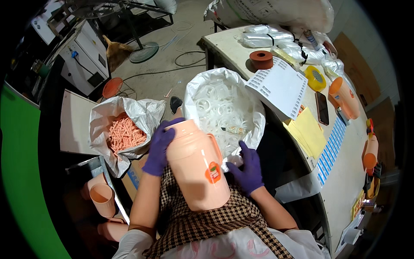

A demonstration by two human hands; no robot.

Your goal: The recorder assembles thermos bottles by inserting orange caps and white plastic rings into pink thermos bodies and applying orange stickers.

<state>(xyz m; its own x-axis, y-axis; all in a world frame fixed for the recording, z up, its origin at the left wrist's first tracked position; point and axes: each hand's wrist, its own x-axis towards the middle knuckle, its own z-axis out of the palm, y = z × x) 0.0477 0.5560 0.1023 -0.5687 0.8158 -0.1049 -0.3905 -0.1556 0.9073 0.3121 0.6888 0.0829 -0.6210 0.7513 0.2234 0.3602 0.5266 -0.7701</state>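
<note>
A peach plastic jug body (196, 170) with a side handle and an orange-red sticker leans across my lap, its neck pointing away from me. My left hand (159, 146), in a purple glove, grips it by the neck and upper left side. To the right of the jug, my right hand (249, 170), gloved alike, has thumb and fingers spread near the handle and holds nothing. Just beyond the jug stands a white sack (258, 114) full of clear plastic rings (215, 103). A small patterned-handled tool (235, 130) lies on the rings.
On the left, another white sack (101, 123) holds peach plastic strips (125, 134). Below it are more peach jug bodies (102, 200). The table (228, 41) on the right carries label sheets (280, 84), brown tape (261, 59), yellow tape (315, 78), a phone (322, 108) and yellow papers (305, 133).
</note>
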